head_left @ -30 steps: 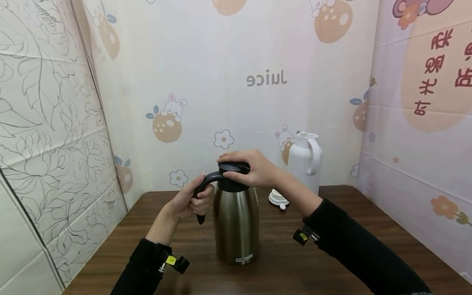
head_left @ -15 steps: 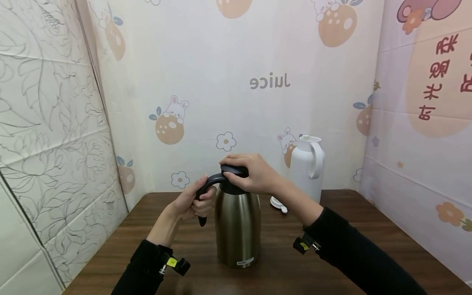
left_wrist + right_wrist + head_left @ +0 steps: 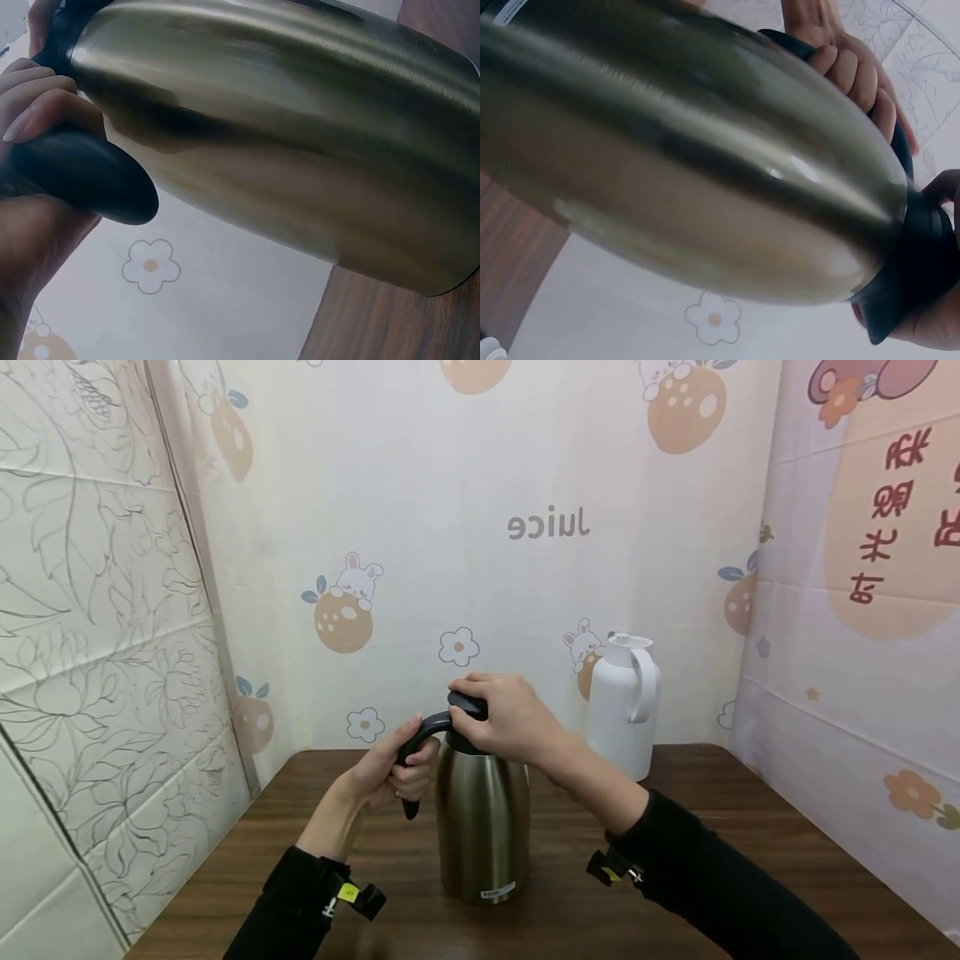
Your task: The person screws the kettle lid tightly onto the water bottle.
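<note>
A bronze-coloured steel thermos jug (image 3: 483, 827) stands upright on the wooden table, a small white label near its base. My left hand (image 3: 393, 768) grips its black handle (image 3: 431, 725), with the fingers curled round it; the handle's lower end (image 3: 112, 176) shows in the left wrist view. My right hand (image 3: 510, 714) holds the black lid (image 3: 467, 703) on top, thumb on the near side and fingers over the far side. In the right wrist view the jug's black neck (image 3: 922, 247) sits between parts of that hand. The palm covers much of the lid.
A white jug (image 3: 622, 710) without a lid stands at the back right of the table (image 3: 600, 910). At the lower left corner of the right wrist view part of a white round piece (image 3: 490, 349) shows. Printed cloth walls (image 3: 420, 468) close in the back and sides.
My right hand has turned and shifted slightly left over the black lid, its forearm swinging in. The arm now hides the white piece beside the white jug. My left hand keeps its grip.
</note>
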Demonstrator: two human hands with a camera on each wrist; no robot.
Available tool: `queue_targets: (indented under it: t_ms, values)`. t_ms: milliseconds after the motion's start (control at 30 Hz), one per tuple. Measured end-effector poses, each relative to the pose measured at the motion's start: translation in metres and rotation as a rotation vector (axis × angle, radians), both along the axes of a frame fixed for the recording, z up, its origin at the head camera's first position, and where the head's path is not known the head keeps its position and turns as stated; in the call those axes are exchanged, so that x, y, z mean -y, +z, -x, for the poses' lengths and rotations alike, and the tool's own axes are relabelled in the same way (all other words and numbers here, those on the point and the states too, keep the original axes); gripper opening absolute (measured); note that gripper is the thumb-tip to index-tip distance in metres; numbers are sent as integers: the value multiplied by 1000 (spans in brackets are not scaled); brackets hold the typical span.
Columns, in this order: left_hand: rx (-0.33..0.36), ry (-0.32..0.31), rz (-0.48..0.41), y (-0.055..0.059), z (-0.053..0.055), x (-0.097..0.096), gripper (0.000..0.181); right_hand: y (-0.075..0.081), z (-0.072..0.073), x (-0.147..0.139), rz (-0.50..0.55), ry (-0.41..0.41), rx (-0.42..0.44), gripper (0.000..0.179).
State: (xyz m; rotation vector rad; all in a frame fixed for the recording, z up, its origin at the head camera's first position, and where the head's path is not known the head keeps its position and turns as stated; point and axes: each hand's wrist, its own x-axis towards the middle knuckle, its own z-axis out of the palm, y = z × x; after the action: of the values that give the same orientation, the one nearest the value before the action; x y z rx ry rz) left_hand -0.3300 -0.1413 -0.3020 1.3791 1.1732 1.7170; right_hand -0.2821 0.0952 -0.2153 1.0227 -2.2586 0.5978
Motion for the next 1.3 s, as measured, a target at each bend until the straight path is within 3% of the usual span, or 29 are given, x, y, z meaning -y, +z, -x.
queue_targets:
  t_ms: [167,300,433,633,800,1067,1300]
  values:
    - [6,-16,-5,1,1,-1,52,1,-1,0,-13,-36,14,32]
    - [5,-50,-17,0,3,2,52,2,2,-4,-64,10,-20,34]
    - [-1,-73,-22,-2,5,2,53,5,8,-13,-124,126,-55,39]
    - [3,-74,-23,-2,4,0,53,10,22,-27,-172,349,-35,42]
    - [12,-79,-29,-3,2,-3,53,10,30,-27,-153,429,-69,30]
    - [-5,-44,-16,-3,0,-2,50,3,34,-18,-68,471,-108,15]
    - [7,-27,-15,-3,-1,0,50,0,31,-14,-49,411,-68,15]
